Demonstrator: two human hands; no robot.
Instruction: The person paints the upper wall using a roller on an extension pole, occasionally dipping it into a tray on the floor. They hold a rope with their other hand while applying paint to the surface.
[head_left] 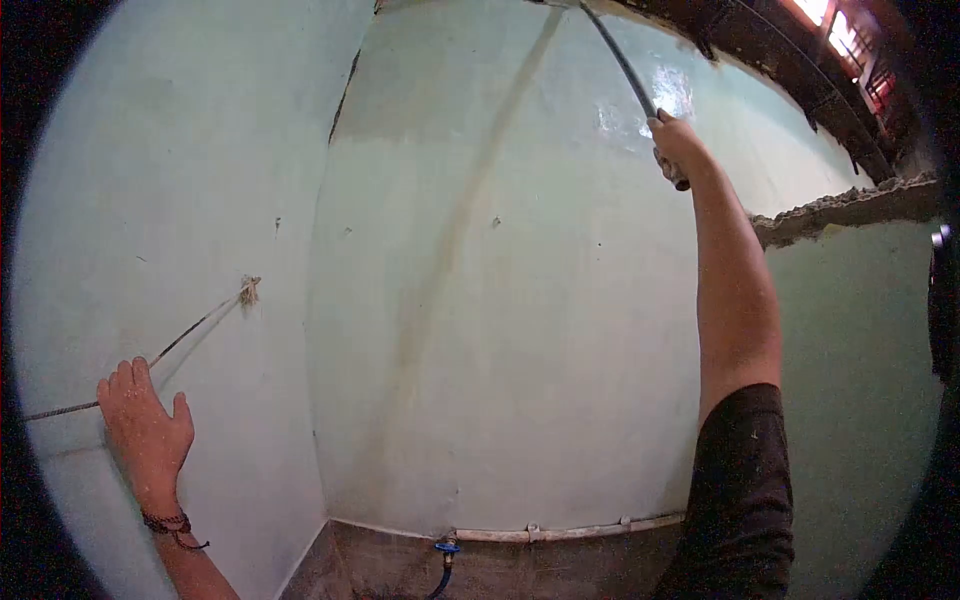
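My right hand [676, 150] is raised high and closed around the lower end of a long grey pole [622, 62]. The pole slants up and left to the top of the wall, where its far end is cut off or too small to make out. At lower left, my left hand [145, 425] lies with fingers stretched and thumb apart against the side wall, across a thin ribbed metal rod [198, 322]. That rod comes out of a rough hole [250, 290] in the wall and bends away to the left edge.
A pale green wall [560, 330] with a brown streak faces me. Low down runs a white pipe [580, 530] with a blue-handled valve [447, 547] and hose. A broken wall edge [850, 208] juts at right, under dark roof beams [790, 60].
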